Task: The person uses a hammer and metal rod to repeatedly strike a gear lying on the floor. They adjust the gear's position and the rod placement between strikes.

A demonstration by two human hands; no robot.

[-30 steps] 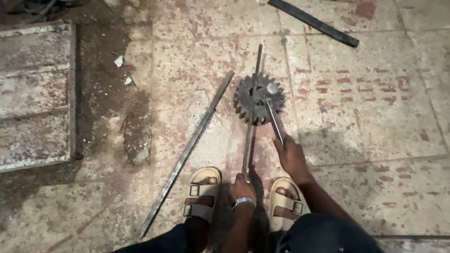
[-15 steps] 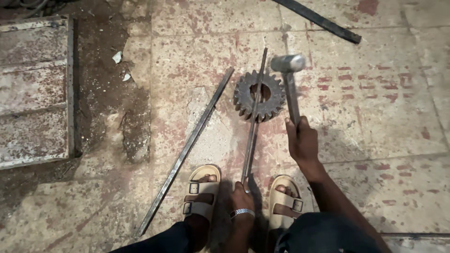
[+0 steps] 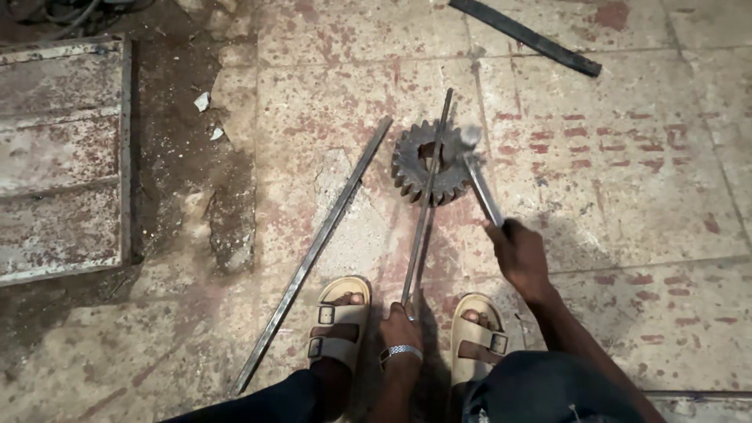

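Right hand (image 3: 521, 254) fingers wrapped round hammer (image 3: 479, 176) handle, head down on gear (image 3: 429, 163) lying on the floor, left hand (image 3: 399, 329) fingers gripping thin rod (image 3: 424, 205) crossing the gear

- The gear (image 3: 429, 162) lies flat on the floor (image 3: 642, 180); a thin rod (image 3: 424, 205) crosses over it and blocks a straight pass across its middle.
- The hammer (image 3: 478, 176) head sits at the gear's right rim, its handle slanting down to the right hand (image 3: 518, 255), closing that side.
- The left hand (image 3: 399, 327) holds the rod's near end between two sandalled feet (image 3: 338, 325), leaving little room there.
- A long flat bar (image 3: 313, 254) lies diagonally just left of the gear.
- Open floor spreads right of the hammer, up to a dark strip (image 3: 525, 35) at the top.
- A metal plate (image 3: 59, 157) fills the far left.
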